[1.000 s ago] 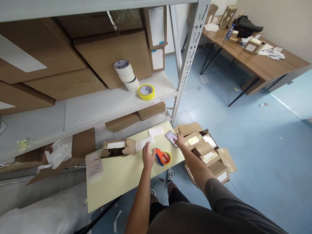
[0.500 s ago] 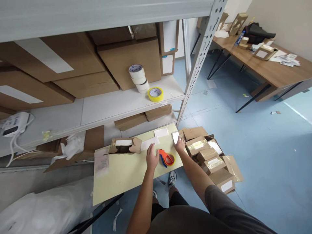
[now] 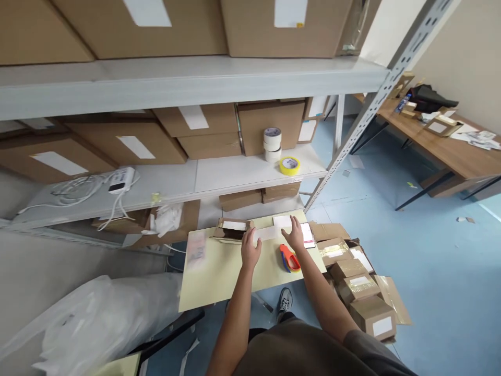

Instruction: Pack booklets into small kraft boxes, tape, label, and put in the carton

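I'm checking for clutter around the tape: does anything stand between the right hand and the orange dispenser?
Nothing visible does. The right hand is open beside the orange dispenser, with no object seen between them. The phone lies on the hand's far side, outside that gap.

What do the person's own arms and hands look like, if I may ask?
The left hand and right hand are ungloved, with no accessories showing. The left forearm and right forearm are bare. A short, plain dark grey sleeve shows on the right side; the other is out of view.
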Demonstrator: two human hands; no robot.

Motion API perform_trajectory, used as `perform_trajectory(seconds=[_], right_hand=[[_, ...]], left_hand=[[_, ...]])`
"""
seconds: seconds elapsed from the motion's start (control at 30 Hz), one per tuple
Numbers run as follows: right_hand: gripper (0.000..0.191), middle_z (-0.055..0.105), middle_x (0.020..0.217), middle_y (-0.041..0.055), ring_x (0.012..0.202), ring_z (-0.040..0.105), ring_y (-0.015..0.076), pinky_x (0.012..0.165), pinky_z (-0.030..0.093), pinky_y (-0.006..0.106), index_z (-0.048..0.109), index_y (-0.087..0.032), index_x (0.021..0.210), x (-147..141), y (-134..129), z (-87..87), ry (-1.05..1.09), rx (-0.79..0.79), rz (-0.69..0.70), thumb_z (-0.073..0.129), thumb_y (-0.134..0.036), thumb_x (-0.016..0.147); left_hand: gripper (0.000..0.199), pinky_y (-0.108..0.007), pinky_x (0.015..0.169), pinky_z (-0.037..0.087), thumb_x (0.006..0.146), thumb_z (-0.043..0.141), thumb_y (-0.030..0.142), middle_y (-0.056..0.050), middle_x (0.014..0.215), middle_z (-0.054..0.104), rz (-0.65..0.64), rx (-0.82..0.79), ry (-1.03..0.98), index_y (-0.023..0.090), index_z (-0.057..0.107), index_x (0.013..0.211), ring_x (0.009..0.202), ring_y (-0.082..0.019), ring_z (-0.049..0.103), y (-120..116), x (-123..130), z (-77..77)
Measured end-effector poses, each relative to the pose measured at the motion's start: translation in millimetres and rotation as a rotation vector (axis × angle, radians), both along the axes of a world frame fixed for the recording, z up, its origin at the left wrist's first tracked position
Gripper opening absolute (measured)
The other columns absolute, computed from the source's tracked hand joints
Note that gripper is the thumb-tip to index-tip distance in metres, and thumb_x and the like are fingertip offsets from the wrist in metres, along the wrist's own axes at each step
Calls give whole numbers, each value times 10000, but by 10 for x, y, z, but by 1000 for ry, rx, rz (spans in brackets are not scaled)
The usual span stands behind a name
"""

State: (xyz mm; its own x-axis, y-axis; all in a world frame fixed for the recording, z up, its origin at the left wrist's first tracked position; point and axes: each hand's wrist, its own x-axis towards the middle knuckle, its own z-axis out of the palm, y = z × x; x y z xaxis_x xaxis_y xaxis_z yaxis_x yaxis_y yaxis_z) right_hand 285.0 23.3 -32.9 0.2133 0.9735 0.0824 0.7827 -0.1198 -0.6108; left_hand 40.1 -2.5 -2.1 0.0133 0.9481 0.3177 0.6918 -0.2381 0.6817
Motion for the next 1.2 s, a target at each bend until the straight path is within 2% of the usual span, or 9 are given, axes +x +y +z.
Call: perform_trajectory(seconds=[0.23,0.47,0.57,0.63,0.77,0.9,1.03,1.1,1.2], right_hand=[[722,364,1669,137,1525,369,305,1202,413,521,340,-237,1624,-1418,-71,430,39,167,157,563,-411,959],[685,374,1668,131,1562,304,318,1221,379,518,413,-233,1590,-2732,-60,372,-39,120,317,592,-350,939],[681,409,1650,125,1561,299,335,1214,372,501,465,-225,1560,-3024,-54,335,-145,-10,336,627,-297,903],[645,522,1562,136,1499,399,338,1189,384,473,528,-207,1515,-3087,-51,329,-232,-138,333,623,-211,877],[417,726,1234,139,1212,622,291,1049,454,378,728,-188,1262,-3038,-131,372,-322,-330,352,512,-111,914],[385,729,1158,165,1161,604,296,1018,449,380,769,-169,1124,-2969,-412,432,-307,-294,375,425,-115,960],[355,726,1159,145,1170,589,286,1027,462,382,769,-184,1114,-2895,-812,421,-266,-332,409,446,-160,969],[331,727,1177,130,1178,594,281,1031,470,383,771,-201,1116,-2810,-991,396,-232,-340,390,484,-169,954],[294,731,1206,93,1171,619,274,1012,494,370,780,-237,1098,-2622,-1147,360,-119,-296,433,587,-170,887]], left_hand=[[496,-490,1225,400,998,536,311,-145,1503,563,103,6,9,214,534,1485,1451,-291,472,-73,-1364,103],[551,-485,1227,397,929,607,284,-151,1539,540,212,-137,31,200,553,1470,1471,-308,456,-204,-2802,-192],[541,-491,1207,416,914,616,275,-143,1488,590,227,-190,28,208,572,1449,1432,-311,500,-273,-3231,-291],[520,-491,1189,435,914,612,278,-135,1449,623,233,-205,18,211,585,1429,1391,-309,538,-290,-3410,-322],[466,-463,1179,446,949,562,269,-123,1417,641,176,-157,-14,223,592,1411,1358,-281,562,-180,-3420,-287],[460,-444,1190,428,966,545,251,-108,1427,636,5,-103,-29,246,598,1423,1366,-263,552,111,-2964,-166],[626,-519,1196,380,808,744,267,-137,1495,583,-299,-364,153,259,627,1423,1472,-367,428,312,-2380,-100],[781,-555,1180,370,712,808,239,-170,1538,533,-339,-499,266,254,596,1463,1489,-424,380,308,-2182,-131],[765,-495,1148,413,763,728,171,-165,1493,569,-299,-492,314,253,545,1501,1426,-369,464,218,-2042,-236]])
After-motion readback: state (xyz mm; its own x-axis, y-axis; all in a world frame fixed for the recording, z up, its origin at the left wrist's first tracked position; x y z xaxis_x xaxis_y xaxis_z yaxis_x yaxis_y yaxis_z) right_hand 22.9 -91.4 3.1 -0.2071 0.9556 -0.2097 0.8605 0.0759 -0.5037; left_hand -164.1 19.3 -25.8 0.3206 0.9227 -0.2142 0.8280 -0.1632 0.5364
